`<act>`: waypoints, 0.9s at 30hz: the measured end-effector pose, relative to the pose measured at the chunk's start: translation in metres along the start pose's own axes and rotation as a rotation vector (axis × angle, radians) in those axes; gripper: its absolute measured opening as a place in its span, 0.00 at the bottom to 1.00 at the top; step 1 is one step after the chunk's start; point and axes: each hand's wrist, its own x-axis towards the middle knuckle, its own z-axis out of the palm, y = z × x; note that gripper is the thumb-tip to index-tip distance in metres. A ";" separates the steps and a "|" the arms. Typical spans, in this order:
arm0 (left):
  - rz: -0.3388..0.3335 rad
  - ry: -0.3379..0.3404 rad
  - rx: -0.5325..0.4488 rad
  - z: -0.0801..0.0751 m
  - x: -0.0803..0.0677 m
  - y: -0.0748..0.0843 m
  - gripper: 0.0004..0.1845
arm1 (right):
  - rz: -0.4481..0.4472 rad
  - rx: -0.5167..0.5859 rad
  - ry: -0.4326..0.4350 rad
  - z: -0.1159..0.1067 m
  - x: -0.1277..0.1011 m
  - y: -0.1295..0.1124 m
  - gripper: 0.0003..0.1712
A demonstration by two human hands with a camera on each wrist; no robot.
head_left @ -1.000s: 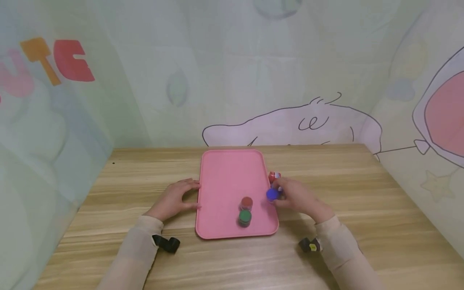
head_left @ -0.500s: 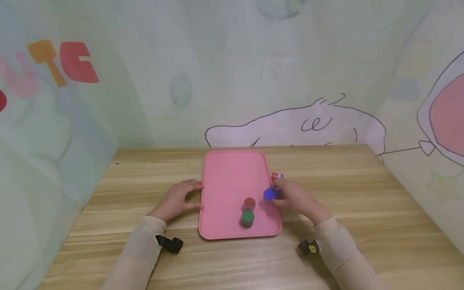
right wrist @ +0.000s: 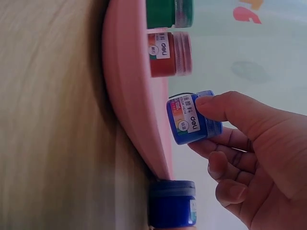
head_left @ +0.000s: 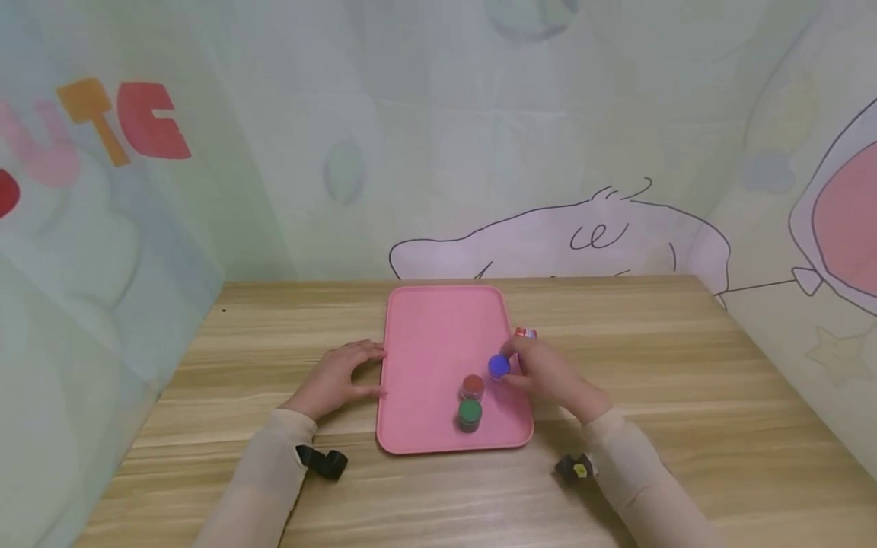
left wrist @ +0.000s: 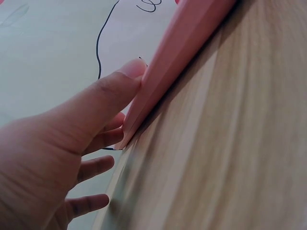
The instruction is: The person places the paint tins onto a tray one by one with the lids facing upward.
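Note:
Between thumb and fingers, my right hand (head_left: 551, 374) pinches a small paint jar with a blue lid (head_left: 499, 367), held slightly tilted over the right part of the pink tray (head_left: 438, 327). Its printed label faces the right wrist camera. On the tray stand a reddish-brown paint jar (head_left: 473, 387) and, nearer the front, a green paint jar (head_left: 469, 415). My left hand (head_left: 336, 378) rests at the tray's left rim, thumb and fingertips spread apart along the edge; in the left wrist view its thumb (left wrist: 129, 72) touches the tray's side.
Just outside the tray's right rim, a dark blue paint jar (right wrist: 171, 211) stands on the wooden table (head_left: 637, 335), mostly hidden by my right hand in the head view. A red jar with a label (head_left: 526, 332) is behind it. A printed curtain (head_left: 438, 152) hangs behind the table.
My right hand has carried the blue paint jar left, from the tray's right rim to over the tray, near the reddish-brown jar. My left hand stays at the left rim.

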 end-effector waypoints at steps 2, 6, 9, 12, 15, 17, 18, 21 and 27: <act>-0.008 -0.001 -0.001 0.001 -0.001 0.000 0.36 | 0.003 0.019 0.000 0.003 0.001 -0.001 0.14; -0.016 -0.004 -0.001 0.003 -0.002 0.001 0.36 | 0.027 0.063 -0.009 0.008 0.003 -0.002 0.14; -0.013 -0.004 -0.004 0.003 -0.002 0.002 0.36 | 0.044 0.087 -0.017 0.011 0.004 -0.003 0.14; -0.014 -0.005 -0.003 0.004 -0.001 0.002 0.36 | 0.067 0.098 -0.027 0.014 0.006 -0.004 0.15; -0.019 -0.005 -0.002 0.005 -0.001 0.001 0.36 | 0.083 0.090 -0.023 0.017 0.007 -0.004 0.14; -0.020 -0.006 -0.004 0.005 0.000 0.001 0.37 | 0.080 0.083 -0.010 0.018 0.008 -0.004 0.14; -0.020 -0.006 -0.005 0.005 0.000 0.001 0.37 | 0.078 0.081 -0.003 0.019 0.008 -0.004 0.14; -0.018 -0.003 -0.008 0.004 0.000 0.001 0.36 | 0.061 0.087 0.021 0.021 0.010 -0.004 0.14; -0.010 0.009 -0.011 0.001 0.000 0.000 0.36 | 0.084 0.137 0.031 0.025 0.016 -0.005 0.14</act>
